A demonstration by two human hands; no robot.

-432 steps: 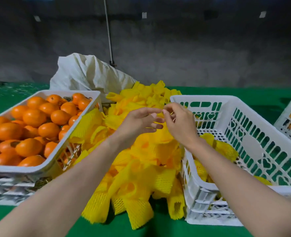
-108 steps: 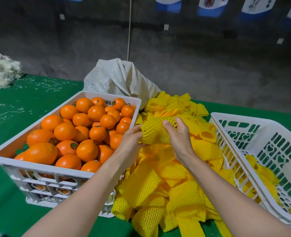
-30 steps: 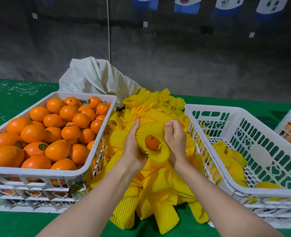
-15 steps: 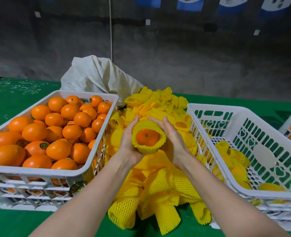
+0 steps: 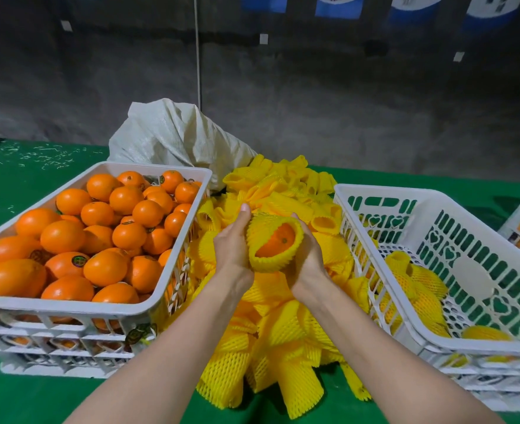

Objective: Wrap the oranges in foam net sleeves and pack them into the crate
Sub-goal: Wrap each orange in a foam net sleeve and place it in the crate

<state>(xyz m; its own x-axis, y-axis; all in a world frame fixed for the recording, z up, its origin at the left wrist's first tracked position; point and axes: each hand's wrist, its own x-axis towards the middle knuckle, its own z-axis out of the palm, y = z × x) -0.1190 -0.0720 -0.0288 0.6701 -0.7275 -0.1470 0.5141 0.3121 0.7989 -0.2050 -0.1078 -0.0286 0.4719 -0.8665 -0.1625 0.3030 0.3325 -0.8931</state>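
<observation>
Both arms reach forward over the pile of yellow sleeves (image 5: 271,328). The left hand (image 5: 233,243) and right hand (image 5: 309,252) cup one orange (image 5: 273,240) in a foam net sleeve (image 5: 263,258), fingers curled around it, between the two crates.

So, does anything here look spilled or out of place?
Nothing serious. Pale scraps lie scattered on the table at far left, and spare sleeves sprawl in a loose heap between the full crate and the packing crate. The oranges look undamaged.
</observation>
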